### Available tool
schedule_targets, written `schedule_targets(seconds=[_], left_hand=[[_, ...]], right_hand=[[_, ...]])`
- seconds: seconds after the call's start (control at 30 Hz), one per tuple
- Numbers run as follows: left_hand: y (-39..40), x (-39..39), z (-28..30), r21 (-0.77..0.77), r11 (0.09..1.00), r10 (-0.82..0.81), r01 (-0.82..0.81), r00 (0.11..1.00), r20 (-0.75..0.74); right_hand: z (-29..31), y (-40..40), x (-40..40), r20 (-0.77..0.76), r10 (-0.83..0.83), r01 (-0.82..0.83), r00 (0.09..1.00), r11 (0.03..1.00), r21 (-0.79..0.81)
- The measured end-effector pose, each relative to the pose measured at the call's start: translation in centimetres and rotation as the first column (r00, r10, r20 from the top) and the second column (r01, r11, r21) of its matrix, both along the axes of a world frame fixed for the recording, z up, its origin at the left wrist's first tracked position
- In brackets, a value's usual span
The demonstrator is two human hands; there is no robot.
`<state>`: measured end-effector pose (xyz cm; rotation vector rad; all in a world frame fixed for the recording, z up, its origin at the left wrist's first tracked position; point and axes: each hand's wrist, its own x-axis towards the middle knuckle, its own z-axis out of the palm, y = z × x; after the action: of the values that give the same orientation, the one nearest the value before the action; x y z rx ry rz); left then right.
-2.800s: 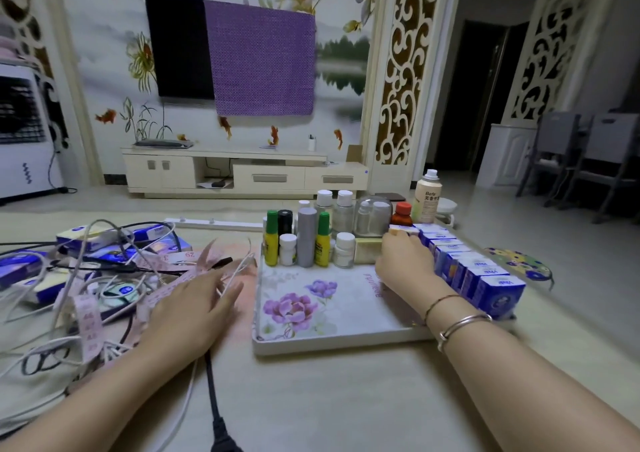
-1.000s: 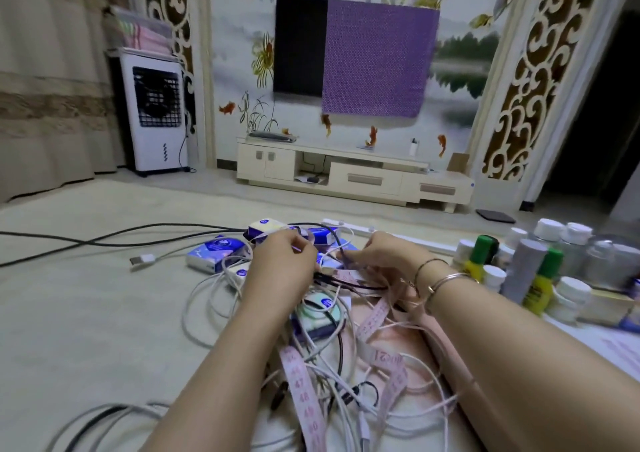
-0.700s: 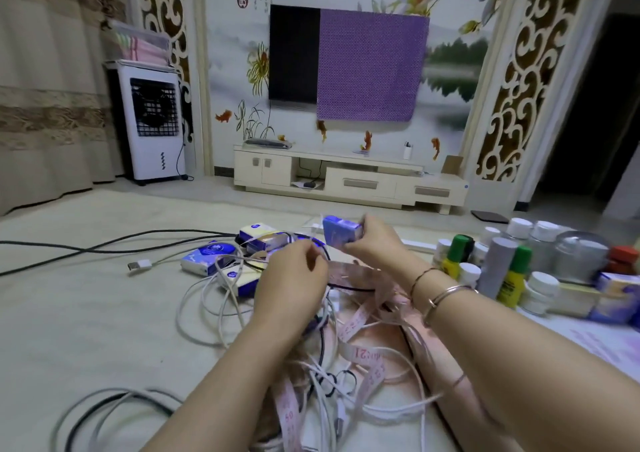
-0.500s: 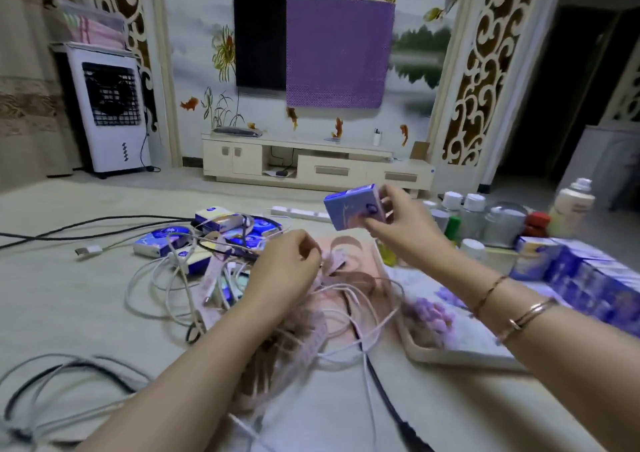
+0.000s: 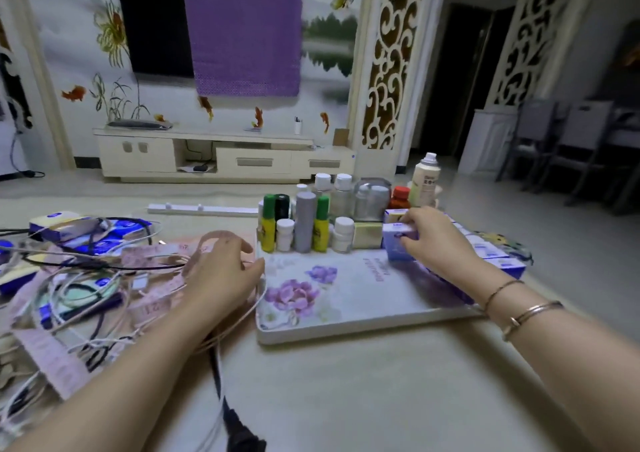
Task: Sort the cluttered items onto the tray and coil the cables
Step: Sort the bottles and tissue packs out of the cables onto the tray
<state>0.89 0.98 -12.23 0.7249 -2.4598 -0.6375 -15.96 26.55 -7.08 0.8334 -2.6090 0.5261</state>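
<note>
A white tray point(image 5: 346, 328) with purple flowers lies on the floor ahead. Several bottles point(image 5: 304, 221) stand along its far edge and a row of blue boxes point(image 5: 498, 257) lines its right side. My right hand point(image 5: 433, 240) grips a small blue-and-white box point(image 5: 398, 243) and holds it down on the tray at the near end of that row. My left hand point(image 5: 225, 271) rests with relaxed fingers on the tangle of white and black cables point(image 5: 86, 288) and pink measuring tape point(image 5: 152, 254) left of the tray.
More blue boxes point(image 5: 86, 231) lie among the cables at the far left. A black cable with a plug point(image 5: 239, 431) runs toward me between my arms. A white power strip point(image 5: 204, 209) lies behind the pile. A TV cabinet stands farther back.
My right hand lifted a blue box out of the cable pile and carried it right, down onto the tray. My left hand stayed on the cables and relaxed. My view swung right.
</note>
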Motion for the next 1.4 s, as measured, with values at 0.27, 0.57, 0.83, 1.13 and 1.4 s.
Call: schedule_targets(seconds=[0.27, 0.57, 0.83, 1.13, 1.4], left_hand=[[-0.4, 0.8, -0.5, 0.041, 0.997, -0.069, 0.071, 0.997, -0.043], [0.0, 1.1, 0.1, 0.012, 0.998, -0.065, 0.065, 0.998, 0.0], [0.1, 1.1, 0.3, -0.019, 0.997, -0.071, 0.072, 0.997, 0.03], [0.1, 1.5, 0.7, 0.092, 0.991, -0.098, 0.1, 0.995, -0.021], [-1.3, 3.9, 6.2, 0.45, 0.877, -0.079, 0.168, 0.974, -0.211]], right_hand=[[-0.5, -1.2, 0.9, -0.141, -0.062, 0.057, 0.988, 0.998, -0.041], [-2.8, -1.8, 1.1, 0.131, -0.078, 0.044, 0.988, 0.968, 0.246], [-3.2, -2.4, 1.3, 0.099, -0.149, 0.099, 0.984, 0.916, 0.388], [-2.9, -2.2, 1.7, 0.094, -0.142, 0.101, 0.985, 0.933, 0.345], [-0.3, -5.9, 6.9, 0.21, 0.107, -0.106, 0.972, 0.994, -0.013]])
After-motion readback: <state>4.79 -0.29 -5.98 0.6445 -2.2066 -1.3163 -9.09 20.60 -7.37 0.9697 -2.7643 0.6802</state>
